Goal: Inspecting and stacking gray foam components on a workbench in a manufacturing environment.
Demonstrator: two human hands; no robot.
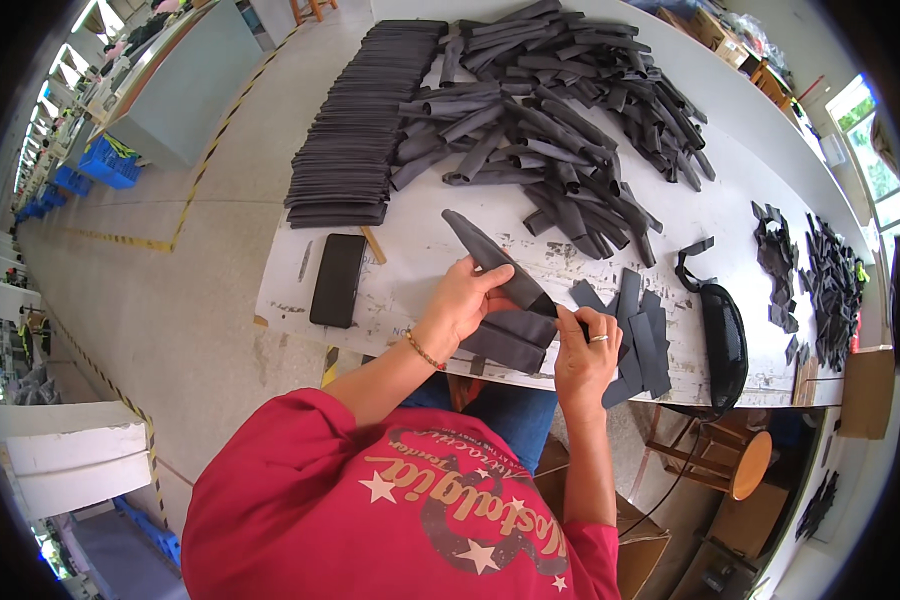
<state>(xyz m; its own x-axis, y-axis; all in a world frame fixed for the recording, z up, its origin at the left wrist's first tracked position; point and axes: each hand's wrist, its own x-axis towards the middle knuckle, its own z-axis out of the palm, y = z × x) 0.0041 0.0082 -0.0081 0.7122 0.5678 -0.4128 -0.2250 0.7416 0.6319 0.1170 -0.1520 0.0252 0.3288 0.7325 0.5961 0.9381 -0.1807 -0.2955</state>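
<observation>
The strip (492, 258) in the left hand (462, 298) is dark grey, almost black, and plain. The pieces (638, 330) beside the right hand (585, 352) have the same dark grey. The stack (362, 130) and the pile (555, 110) are black to charcoal. The table (420, 250) is white with grey marks. The phone (337, 280) is black. The shirt (370, 510) is red with pale stars and letters. The bracelet (422, 351) is gold. The floor (170, 300) is grey with a yellow and black striped line. The crates (105, 163) are blue.
</observation>
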